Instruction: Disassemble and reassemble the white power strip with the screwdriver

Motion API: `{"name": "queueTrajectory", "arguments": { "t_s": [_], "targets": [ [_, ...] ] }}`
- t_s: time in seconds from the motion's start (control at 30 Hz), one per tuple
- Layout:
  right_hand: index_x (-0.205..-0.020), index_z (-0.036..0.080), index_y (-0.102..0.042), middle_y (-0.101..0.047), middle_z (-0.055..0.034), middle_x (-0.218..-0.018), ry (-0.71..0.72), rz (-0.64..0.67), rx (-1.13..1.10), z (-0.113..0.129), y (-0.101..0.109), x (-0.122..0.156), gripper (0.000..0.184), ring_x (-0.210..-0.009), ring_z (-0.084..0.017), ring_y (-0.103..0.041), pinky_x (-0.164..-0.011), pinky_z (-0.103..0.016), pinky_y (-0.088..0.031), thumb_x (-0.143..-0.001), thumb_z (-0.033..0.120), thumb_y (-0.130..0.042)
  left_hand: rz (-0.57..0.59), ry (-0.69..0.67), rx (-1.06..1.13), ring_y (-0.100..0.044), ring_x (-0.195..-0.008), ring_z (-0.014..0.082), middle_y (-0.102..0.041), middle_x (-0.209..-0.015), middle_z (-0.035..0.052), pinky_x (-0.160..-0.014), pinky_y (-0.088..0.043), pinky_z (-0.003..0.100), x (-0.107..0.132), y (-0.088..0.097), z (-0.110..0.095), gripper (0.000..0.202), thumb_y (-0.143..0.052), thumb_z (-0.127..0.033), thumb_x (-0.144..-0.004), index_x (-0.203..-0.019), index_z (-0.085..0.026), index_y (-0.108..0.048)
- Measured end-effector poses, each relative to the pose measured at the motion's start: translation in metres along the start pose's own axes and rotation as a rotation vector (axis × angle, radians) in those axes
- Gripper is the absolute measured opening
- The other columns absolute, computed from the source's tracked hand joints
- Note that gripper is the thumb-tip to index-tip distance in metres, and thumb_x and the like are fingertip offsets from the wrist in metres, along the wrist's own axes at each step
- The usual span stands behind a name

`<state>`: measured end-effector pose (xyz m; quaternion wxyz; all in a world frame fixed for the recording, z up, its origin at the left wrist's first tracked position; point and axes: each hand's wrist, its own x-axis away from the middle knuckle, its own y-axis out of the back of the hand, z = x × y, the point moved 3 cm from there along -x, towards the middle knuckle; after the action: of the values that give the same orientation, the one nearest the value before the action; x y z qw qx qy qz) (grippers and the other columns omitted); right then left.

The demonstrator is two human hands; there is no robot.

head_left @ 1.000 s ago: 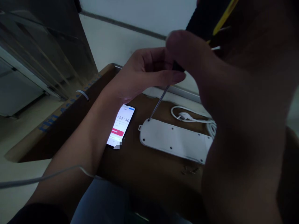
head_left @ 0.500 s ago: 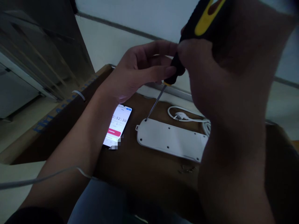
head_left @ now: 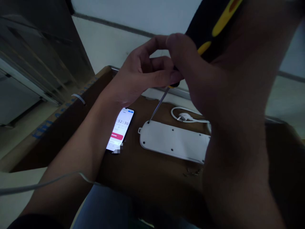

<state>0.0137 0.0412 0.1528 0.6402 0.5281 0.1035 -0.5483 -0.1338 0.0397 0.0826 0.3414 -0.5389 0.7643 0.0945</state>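
Observation:
A screwdriver with a black and yellow handle stands tilted, its thin steel shaft reaching down into a corner screw hole of an upturned white power strip. My right hand wraps the handle, and my left hand pinches the lower end near the shaft. The strip's back shows several screw holes. Its far end is hidden behind my right forearm. A lit smartphone showing a timer lies beside my left wrist.
The strip lies on a brown cardboard surface, with several small screws below it. A white plug and cable lie behind it. A thin white wire crosses my left forearm. A grey appliance stands at left.
My right hand has shifted around the handle, which now shows a different part of its yellow marking. The tip stays in the same hole. My right forearm covers more of the cable coil.

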Motion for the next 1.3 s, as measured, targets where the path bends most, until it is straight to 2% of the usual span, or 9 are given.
{"name": "queueTrajectory", "arguments": {
  "t_s": [0.27,0.4,0.47,0.53,0.63,0.9,1.1,1.23,1.3],
  "targets": [
    [-0.078,0.017,-0.034,-0.037,0.0043,-0.077,0.022,-0.040,0.022,0.000,0.001,0.000,0.032,-0.074,-0.003,-0.029,-0.072,-0.029,-0.028,-0.089,0.030,-0.061,-0.020,0.004,0.004,-0.068,-0.078,0.0042,-0.072,-0.080,-0.0073,-0.078,-0.053,0.020,-0.002,-0.003,0.000,0.026,-0.081,-0.007,-0.084,-0.103,-0.017,-0.066],
    [-0.082,0.019,-0.038,-0.040,0.0055,-0.081,-0.025,-0.063,0.034,-0.003,0.003,0.002,0.028,-0.079,-0.003,-0.034,-0.078,-0.025,-0.034,-0.087,0.033,-0.062,-0.004,-0.040,-0.027,-0.069,-0.081,0.0049,-0.072,-0.080,-0.0069,-0.078,-0.052,0.020,-0.001,-0.004,-0.003,0.026,-0.076,-0.001,-0.085,-0.106,-0.014,-0.066],
    [-0.085,0.020,-0.043,-0.043,0.0058,-0.085,-0.035,-0.053,0.086,-0.007,0.004,0.004,0.027,-0.083,-0.003,-0.037,-0.082,-0.022,-0.038,-0.089,0.040,-0.060,-0.026,-0.028,-0.068,-0.068,-0.081,0.0036,-0.070,-0.080,-0.0081,-0.079,-0.051,0.020,0.000,-0.004,-0.004,0.023,-0.074,-0.003,-0.087,-0.104,-0.014,-0.063],
    [-0.094,0.020,-0.056,-0.045,0.0049,-0.093,0.013,-0.034,0.168,-0.012,0.004,0.006,0.035,-0.088,-0.004,-0.039,-0.085,-0.022,-0.040,-0.094,0.055,-0.052,-0.028,-0.004,-0.100,-0.068,-0.082,0.0022,-0.068,-0.082,-0.0089,-0.080,-0.052,0.019,0.000,-0.005,-0.004,0.022,-0.073,-0.006,-0.089,-0.103,-0.014,-0.058],
    [-0.114,0.018,-0.067,-0.045,0.0022,-0.101,0.116,-0.031,0.289,-0.018,0.003,0.008,0.062,-0.093,-0.006,-0.040,-0.087,-0.024,-0.040,-0.099,0.068,-0.034,-0.015,-0.003,-0.141,-0.065,-0.079,0.0007,-0.063,-0.078,-0.0115,-0.079,-0.052,0.019,-0.001,-0.006,-0.004,0.029,-0.075,-0.010,-0.088,-0.109,-0.014,-0.056],
    [-0.113,0.021,-0.069,-0.042,0.0013,-0.097,0.127,-0.013,0.268,-0.021,0.002,0.009,0.059,-0.088,-0.007,-0.037,-0.083,-0.028,-0.037,-0.100,0.068,-0.035,-0.006,-0.002,-0.177,-0.066,-0.082,-0.0021,-0.062,-0.080,-0.0133,-0.084,-0.048,0.019,-0.002,-0.009,-0.005,0.027,-0.056,-0.002,-0.090,-0.114,-0.014,-0.056],
    [-0.119,0.018,-0.067,-0.041,0.0016,-0.101,0.109,0.026,0.262,-0.014,0.001,0.009,0.055,-0.092,-0.006,-0.038,-0.086,-0.027,-0.037,-0.101,0.060,-0.038,-0.051,0.028,-0.206,-0.063,-0.080,-0.0030,-0.051,-0.075,-0.0128,-0.081,-0.047,0.016,-0.002,-0.008,-0.005,0.026,-0.068,-0.010,-0.089,-0.111,-0.013,-0.055],
    [-0.109,0.022,-0.064,-0.044,0.0045,-0.099,0.001,0.062,0.264,-0.009,0.002,0.007,0.042,-0.089,-0.005,-0.037,-0.088,-0.025,-0.037,-0.099,0.058,-0.045,-0.032,0.009,-0.204,-0.062,-0.078,-0.0042,-0.049,-0.072,-0.0139,-0.083,-0.051,0.014,-0.001,-0.006,-0.006,0.020,-0.069,-0.008,-0.091,-0.102,-0.015,-0.054],
    [-0.109,0.023,-0.063,-0.048,0.0060,-0.099,0.005,0.086,0.246,-0.006,0.003,0.005,0.040,-0.091,-0.004,-0.043,-0.089,-0.024,-0.039,-0.098,0.057,-0.045,-0.014,0.002,-0.184,-0.065,-0.080,-0.0046,-0.053,-0.074,-0.0145,-0.086,-0.053,0.014,-0.001,-0.006,-0.007,0.019,-0.068,-0.006,-0.092,-0.103,-0.015,-0.056]
  ]
}}
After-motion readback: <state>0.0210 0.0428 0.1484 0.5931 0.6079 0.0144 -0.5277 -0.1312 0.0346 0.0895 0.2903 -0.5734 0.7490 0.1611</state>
